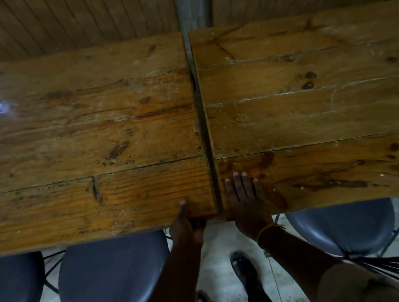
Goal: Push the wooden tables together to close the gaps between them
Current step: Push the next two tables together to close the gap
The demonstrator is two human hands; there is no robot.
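Two worn wooden plank tables stand side by side, the left table and the right table. A narrow dark gap runs between them from front to back, a little wider at the far end. My left hand grips the near right corner of the left table, thumb on top and fingers curled under the edge. My right hand lies flat, palm down, on the near left corner of the right table, right beside the gap.
Round dark blue stools sit under the near edges: one at the left, another at the far left, one at the right. Wooden panelled wall behind the tables. My sandalled foot stands on the pale floor.
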